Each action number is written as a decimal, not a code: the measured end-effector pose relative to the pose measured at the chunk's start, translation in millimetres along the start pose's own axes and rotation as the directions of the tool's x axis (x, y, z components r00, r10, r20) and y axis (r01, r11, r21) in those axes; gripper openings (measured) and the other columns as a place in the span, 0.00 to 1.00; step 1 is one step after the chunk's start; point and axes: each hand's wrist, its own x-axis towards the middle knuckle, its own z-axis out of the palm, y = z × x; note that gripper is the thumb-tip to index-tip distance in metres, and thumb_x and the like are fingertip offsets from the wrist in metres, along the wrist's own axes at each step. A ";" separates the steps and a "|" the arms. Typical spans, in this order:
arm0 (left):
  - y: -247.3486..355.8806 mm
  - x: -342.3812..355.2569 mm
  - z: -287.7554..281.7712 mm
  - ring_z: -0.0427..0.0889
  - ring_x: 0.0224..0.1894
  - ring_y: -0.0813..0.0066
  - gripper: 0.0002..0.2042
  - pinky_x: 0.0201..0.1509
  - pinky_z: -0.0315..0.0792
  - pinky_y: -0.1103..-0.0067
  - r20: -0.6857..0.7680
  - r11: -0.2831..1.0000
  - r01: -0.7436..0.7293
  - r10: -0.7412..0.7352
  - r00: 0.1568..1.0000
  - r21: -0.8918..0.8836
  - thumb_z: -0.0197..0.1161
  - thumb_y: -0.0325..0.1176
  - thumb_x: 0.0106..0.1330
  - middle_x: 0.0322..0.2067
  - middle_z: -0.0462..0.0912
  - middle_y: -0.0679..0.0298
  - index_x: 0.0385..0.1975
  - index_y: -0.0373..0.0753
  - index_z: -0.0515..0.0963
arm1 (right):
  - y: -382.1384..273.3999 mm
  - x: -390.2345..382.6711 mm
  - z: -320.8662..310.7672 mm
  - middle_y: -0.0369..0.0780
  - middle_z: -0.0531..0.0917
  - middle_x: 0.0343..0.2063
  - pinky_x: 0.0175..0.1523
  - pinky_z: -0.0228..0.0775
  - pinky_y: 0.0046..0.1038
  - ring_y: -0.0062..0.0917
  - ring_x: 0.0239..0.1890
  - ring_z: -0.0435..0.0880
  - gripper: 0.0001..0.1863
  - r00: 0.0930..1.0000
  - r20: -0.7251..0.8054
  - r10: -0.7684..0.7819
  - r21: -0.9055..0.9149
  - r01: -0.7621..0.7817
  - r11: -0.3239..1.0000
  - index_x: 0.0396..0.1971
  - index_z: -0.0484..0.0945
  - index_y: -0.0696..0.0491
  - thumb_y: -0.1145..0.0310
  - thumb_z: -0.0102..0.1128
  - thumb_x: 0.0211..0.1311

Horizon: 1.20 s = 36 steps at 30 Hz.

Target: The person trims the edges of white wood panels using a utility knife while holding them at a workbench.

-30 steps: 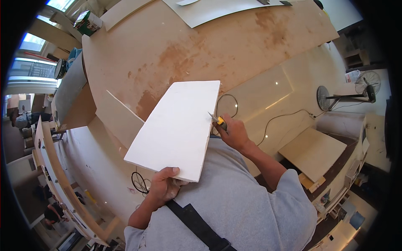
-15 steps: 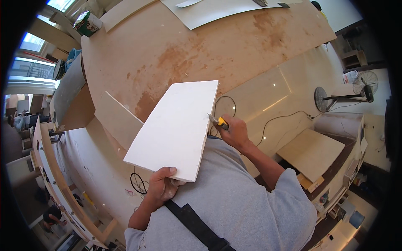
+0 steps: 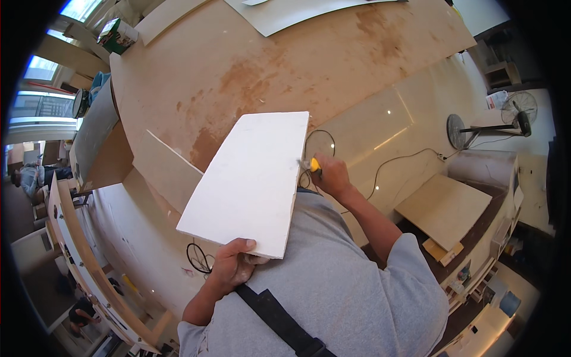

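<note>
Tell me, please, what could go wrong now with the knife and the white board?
The left hand grips the white board at its near end, so the board might twist under pressure. The knife in the right hand, at the board's right edge, could slip, perhaps toward the grey shirt.

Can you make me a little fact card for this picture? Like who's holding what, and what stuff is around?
Left grip: on the near edge of the white board, thumb on top
Right grip: around a yellow utility knife, by the board's right edge
Knife tip: blurred; can't tell if it touches the board
Clothes: grey T-shirt, black strap
Beyond the board: brown-stained work surface
Off to the right: pedestal fan
Upper left: green-and-white container
</note>
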 end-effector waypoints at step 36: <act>-3.8 -1.0 10.5 0.85 0.57 0.51 0.33 0.63 0.82 0.57 0.083 0.970 -0.156 0.174 0.981 -0.186 0.61 0.25 0.59 0.57 0.81 0.48 0.67 0.27 0.63 | -31.6 40.2 -47.7 0.44 0.79 0.34 0.42 0.84 0.35 0.30 0.30 0.81 0.27 0.632 0.751 0.193 0.456 -0.283 -0.844 0.47 0.74 0.57 0.46 0.38 0.81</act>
